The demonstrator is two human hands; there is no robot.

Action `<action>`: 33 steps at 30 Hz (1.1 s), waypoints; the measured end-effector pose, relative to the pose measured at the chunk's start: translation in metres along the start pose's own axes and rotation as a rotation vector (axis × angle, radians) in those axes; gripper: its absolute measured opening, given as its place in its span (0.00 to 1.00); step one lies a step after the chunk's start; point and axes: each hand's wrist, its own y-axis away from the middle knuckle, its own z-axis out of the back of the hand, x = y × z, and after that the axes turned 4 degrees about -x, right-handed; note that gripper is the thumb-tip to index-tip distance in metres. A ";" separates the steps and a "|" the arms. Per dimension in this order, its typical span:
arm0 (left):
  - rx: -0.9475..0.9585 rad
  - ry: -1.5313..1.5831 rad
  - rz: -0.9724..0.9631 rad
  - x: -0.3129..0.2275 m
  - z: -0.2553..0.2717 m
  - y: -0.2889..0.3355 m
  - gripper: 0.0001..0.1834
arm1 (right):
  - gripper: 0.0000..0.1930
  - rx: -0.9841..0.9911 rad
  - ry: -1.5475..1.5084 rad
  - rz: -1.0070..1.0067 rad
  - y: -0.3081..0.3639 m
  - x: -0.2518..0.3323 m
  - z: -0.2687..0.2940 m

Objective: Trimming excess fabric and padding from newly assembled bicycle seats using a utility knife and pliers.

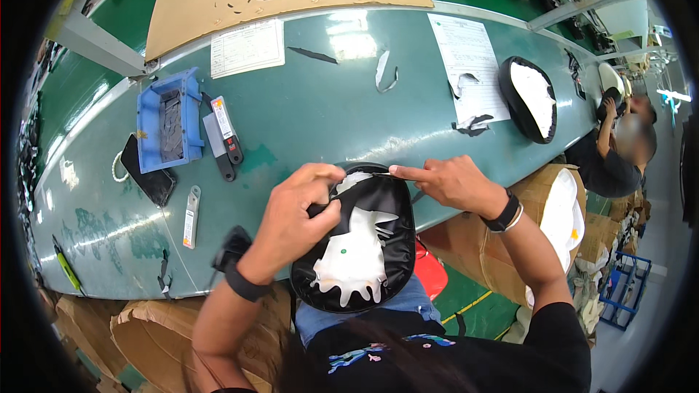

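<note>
A rounded pad with a white back [349, 255] and a black cover [399, 240] folded over its rim leans on the table edge and my lap. My left hand [302, 200] pinches a fold of the black cover near the top left, thumb and finger bent. At the top right, my right hand [455, 183] has its index fingertip on the cover's edge and its other fingers curled; its thumb is mostly hidden. Between the two hands the cover's edge is drawn across the white back. Lower down, the cover's edge is wavy.
Left on the green table [306, 124] are a blue bin [149, 135] of grey strips, utility knives [222, 127], a phone [149, 171] and a green pen-like tool [67, 266]. Papers [247, 49] and black scraps lie farther back. Another pad [534, 100] and a co-worker [619, 149] are at right.
</note>
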 end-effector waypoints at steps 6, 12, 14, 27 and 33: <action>-0.021 -0.637 -0.128 0.020 -0.052 -0.012 0.09 | 0.30 0.024 -0.054 0.128 -0.022 -0.014 0.003; -0.076 0.216 0.204 0.043 -0.041 -0.035 0.12 | 0.31 0.096 -0.147 -0.029 0.001 0.011 -0.005; -0.109 0.342 0.006 0.045 -0.020 -0.039 0.13 | 0.33 0.133 -0.193 -0.187 0.017 0.029 -0.010; 0.044 -0.662 -0.229 0.029 -0.054 -0.031 0.09 | 0.32 0.058 -0.262 -0.461 0.027 0.071 -0.009; 0.075 -0.028 -0.210 0.035 -0.027 -0.050 0.13 | 0.32 0.039 -0.246 -0.458 0.044 0.091 -0.020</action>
